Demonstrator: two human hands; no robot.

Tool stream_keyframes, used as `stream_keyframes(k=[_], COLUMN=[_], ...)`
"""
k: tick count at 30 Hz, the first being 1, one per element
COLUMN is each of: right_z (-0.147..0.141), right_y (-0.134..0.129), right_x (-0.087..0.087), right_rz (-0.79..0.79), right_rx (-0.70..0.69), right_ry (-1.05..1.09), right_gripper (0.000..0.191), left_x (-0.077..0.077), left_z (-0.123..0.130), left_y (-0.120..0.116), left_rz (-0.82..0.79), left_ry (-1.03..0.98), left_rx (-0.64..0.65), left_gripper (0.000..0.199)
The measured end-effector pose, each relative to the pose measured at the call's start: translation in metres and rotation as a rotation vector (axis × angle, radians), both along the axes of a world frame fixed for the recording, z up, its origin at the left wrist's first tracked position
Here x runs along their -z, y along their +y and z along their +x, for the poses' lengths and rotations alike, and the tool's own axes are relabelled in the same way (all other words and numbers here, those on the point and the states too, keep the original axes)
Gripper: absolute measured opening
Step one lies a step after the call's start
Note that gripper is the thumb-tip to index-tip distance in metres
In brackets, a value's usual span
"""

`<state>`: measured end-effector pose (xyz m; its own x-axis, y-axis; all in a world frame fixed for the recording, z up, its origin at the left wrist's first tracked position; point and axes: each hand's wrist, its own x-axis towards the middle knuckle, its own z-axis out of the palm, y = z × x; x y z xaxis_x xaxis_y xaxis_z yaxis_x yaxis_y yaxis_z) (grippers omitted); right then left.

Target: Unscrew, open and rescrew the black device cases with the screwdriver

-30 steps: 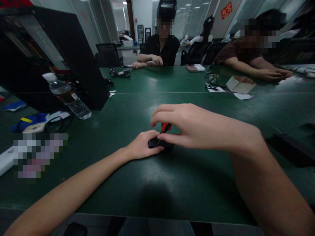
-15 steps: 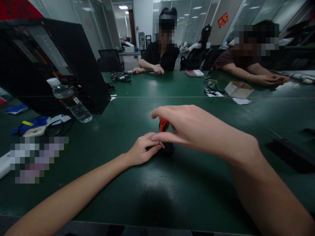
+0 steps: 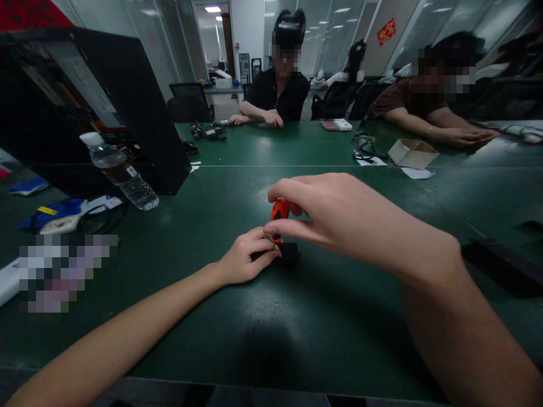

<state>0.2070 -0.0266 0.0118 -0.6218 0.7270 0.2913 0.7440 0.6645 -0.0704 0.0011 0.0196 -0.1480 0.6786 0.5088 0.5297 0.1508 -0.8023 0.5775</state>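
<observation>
A screwdriver with an orange and black handle stands upright over a small black block on the table. My right hand reaches in from the right, its thumb and fingers curled about the handle. The screwdriver's lower end is mostly hidden behind the fingers. My left hand rests on the table, with thumb and fingers pinching the left end of the black block. What kind of part the block is cannot be made out.
On the left stand an open black computer case and a tilted water bottle. A long dark object lies at the right. Farther back are a small open box, coiled cables and people seated across the green table.
My right hand has shifted slightly up and to the right, its fingers opening a little. More of the orange handle shows, and it stands more upright. My left hand stays in place.
</observation>
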Motion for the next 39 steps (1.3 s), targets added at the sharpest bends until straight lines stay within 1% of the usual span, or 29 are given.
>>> stream_keyframes(k=[1, 3, 7, 8, 9, 12, 14, 15, 16, 19, 21, 23, 26, 27, 28, 29, 30, 32, 34, 35, 37, 39], right_z=[-0.002, -0.004, -0.003, -0.002, -0.002, -0.004, -0.004, -0.003, -0.001, 0.006, 0.008, 0.005, -0.003, -0.005, -0.006, -0.006, -0.005, -0.001, 0.002, 0.003, 0.002, -0.001], right_y=[0.001, 0.001, -0.004, -0.005, -0.007, -0.008, -0.008, -0.008, -0.008, -0.013, -0.016, -0.018, -0.015, -0.014, -0.014, -0.013, -0.014, -0.016, -0.018, -0.019, -0.019, -0.017], right_x=[0.001, 0.002, 0.001, 0.001, 0.0, -0.002, -0.003, -0.004, -0.004, -0.005, -0.005, -0.005, -0.004, -0.004, -0.004, -0.004, -0.004, -0.004, -0.003, -0.002, -0.002, -0.001], right_rz=[-0.003, -0.006, -0.042, -0.037, -0.015, 0.054, 0.045, 0.024, -0.002, -0.085, -0.09, -0.036, 0.039, 0.05, 0.052, 0.049, 0.04, 0.015, 0.007, 0.017, 0.056, 0.079], right_rx=[-0.001, -0.045, -0.237, -0.252, -0.23, -0.042, 0.042, 0.038, 0.003, -0.172, -0.228, -0.18, 0.032, 0.096, 0.131, 0.129, 0.086, -0.067, -0.189, -0.208, -0.152, -0.026], right_ry=[-0.016, -0.021, 0.027, 0.041, 0.053, 0.027, -0.02, -0.032, -0.03, 0.0, 0.014, 0.021, -0.032, -0.063, -0.092, -0.108, -0.113, -0.095, -0.062, -0.044, -0.027, -0.062], right_gripper=[0.027, 0.022, 0.019, 0.019, 0.02, 0.025, 0.024, 0.023, 0.02, 0.015, 0.013, 0.015, 0.031, 0.032, 0.032, 0.029, 0.024, 0.014, 0.013, 0.014, 0.017, 0.027], left_x=[0.0, 0.001, 0.005, 0.005, 0.005, 0.003, 0.001, 0.001, 0.0, 0.002, 0.004, 0.005, 0.005, 0.006, 0.006, 0.007, 0.008, 0.009, 0.01, 0.01, 0.008, 0.006], left_z=[0.0, 0.0, -0.002, -0.002, -0.002, -0.002, -0.001, -0.001, -0.001, -0.001, -0.002, -0.002, -0.002, -0.002, -0.001, -0.001, -0.001, -0.001, -0.001, -0.001, -0.001, -0.001], left_y=[0.0, 0.0, 0.001, 0.001, 0.001, 0.0, -0.001, -0.001, -0.001, 0.0, 0.0, 0.0, 0.001, 0.001, 0.002, 0.002, 0.003, 0.004, 0.004, 0.003, 0.003, 0.002], left_rz=[0.003, 0.009, 0.027, 0.027, 0.023, 0.016, 0.031, 0.043, 0.052, 0.055, 0.048, 0.04, 0.037, 0.043, 0.056, 0.073, 0.09, 0.12, 0.133, 0.131, 0.113, 0.09], left_ry=[-0.002, -0.021, -0.057, -0.063, -0.065, -0.06, -0.057, -0.056, -0.056, -0.035, -0.031, -0.043, -0.048, -0.047, -0.054, -0.067, -0.08, -0.091, -0.088, -0.087, -0.095, -0.092], left_rx=[-0.001, -0.004, -0.028, -0.028, -0.022, 0.003, 0.015, 0.02, 0.02, 0.003, -0.002, 0.005, 0.017, 0.019, 0.022, 0.029, 0.036, 0.049, 0.047, 0.043, 0.038, 0.042], left_gripper=[0.023, 0.022, 0.021, 0.021, 0.022, 0.021, 0.018, 0.017, 0.016, 0.016, 0.017, 0.018, 0.018, 0.017, 0.016, 0.015, 0.014, 0.012, 0.012, 0.012, 0.013, 0.013])
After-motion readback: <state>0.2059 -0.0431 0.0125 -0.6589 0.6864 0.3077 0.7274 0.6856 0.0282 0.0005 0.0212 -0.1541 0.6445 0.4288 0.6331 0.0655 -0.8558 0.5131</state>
